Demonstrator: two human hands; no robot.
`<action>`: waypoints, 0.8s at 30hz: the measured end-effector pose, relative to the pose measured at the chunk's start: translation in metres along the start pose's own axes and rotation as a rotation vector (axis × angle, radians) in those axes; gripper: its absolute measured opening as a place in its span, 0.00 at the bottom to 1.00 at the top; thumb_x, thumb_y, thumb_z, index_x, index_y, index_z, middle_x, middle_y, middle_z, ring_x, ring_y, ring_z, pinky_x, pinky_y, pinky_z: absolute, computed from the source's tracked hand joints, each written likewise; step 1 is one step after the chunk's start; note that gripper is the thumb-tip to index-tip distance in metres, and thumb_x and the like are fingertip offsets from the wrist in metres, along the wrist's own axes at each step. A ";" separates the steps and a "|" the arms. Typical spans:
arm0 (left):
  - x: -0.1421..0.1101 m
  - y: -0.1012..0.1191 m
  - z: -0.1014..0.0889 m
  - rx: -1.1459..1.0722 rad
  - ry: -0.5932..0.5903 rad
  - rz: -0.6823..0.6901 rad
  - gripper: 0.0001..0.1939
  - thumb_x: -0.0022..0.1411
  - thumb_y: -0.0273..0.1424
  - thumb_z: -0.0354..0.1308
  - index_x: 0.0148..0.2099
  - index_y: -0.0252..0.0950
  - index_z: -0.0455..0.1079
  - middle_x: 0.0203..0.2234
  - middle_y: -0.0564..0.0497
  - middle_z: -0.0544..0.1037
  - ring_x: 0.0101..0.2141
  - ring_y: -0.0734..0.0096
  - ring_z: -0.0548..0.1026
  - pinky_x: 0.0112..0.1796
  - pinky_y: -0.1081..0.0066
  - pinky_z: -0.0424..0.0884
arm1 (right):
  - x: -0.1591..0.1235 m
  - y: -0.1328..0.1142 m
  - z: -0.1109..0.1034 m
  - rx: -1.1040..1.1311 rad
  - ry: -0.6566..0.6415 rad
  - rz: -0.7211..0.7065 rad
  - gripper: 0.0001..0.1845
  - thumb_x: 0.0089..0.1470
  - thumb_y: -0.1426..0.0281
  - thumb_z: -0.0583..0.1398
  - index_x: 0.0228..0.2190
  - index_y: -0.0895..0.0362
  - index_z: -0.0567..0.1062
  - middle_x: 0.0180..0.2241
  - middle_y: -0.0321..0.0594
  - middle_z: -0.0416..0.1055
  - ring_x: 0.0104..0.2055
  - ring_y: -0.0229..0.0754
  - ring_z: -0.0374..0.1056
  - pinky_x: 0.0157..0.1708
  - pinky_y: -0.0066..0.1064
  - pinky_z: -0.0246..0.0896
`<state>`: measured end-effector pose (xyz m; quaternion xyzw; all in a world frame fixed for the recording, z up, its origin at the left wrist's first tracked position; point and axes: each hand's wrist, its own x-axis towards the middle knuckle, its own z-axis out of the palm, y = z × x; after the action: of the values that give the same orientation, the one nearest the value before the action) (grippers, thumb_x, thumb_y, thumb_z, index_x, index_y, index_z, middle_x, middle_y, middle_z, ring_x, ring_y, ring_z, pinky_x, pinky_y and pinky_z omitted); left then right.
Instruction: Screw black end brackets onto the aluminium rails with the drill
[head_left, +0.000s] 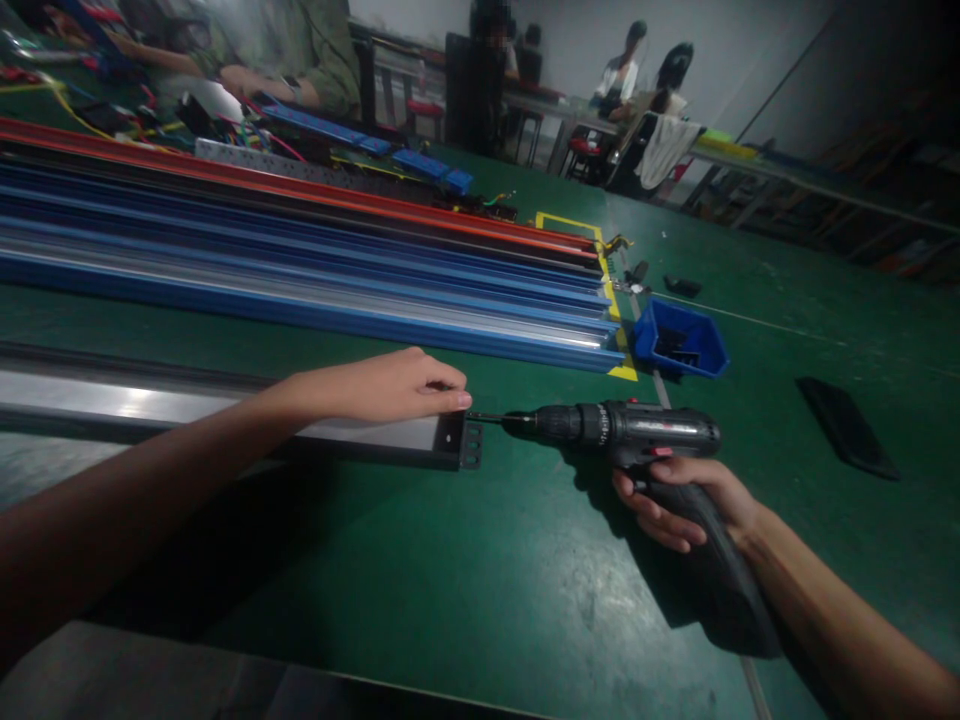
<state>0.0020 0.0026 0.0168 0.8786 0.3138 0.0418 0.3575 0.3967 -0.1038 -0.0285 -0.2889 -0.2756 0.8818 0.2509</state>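
My right hand [701,500] is wrapped around the handle of a black cordless drill [652,432], which points left. Its long thin bit [491,417] reaches the black slotted end plate [471,447] of a long dark-framed aluminium profile [150,402]. Lying over the far side of that profile, my left hand [397,385] grips its end, thumb and forefinger close to the bit tip. Most of the left fingers are hidden behind the profile. Whether a screw sits at the bit tip is too small to tell.
Beyond the profile lie several long blue rails [375,285] and a red rail [337,195]. A blue parts bin [682,340] holds dark pieces. At right is a black flat piece [847,428]. Across the green table [555,590] a person [300,60] sits beside wires.
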 end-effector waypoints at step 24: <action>0.000 -0.001 0.000 0.007 -0.013 -0.009 0.22 0.72 0.46 0.47 0.30 0.36 0.63 0.23 0.56 0.63 0.26 0.76 0.63 0.29 0.74 0.56 | -0.002 0.002 0.001 0.006 0.017 -0.019 0.17 0.62 0.69 0.58 0.41 0.71 0.80 0.27 0.43 0.73 0.14 0.28 0.61 0.20 0.24 0.68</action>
<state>0.0019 0.0030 0.0160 0.8788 0.3156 0.0333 0.3565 0.3967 -0.1064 -0.0283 -0.2928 -0.2735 0.8778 0.2624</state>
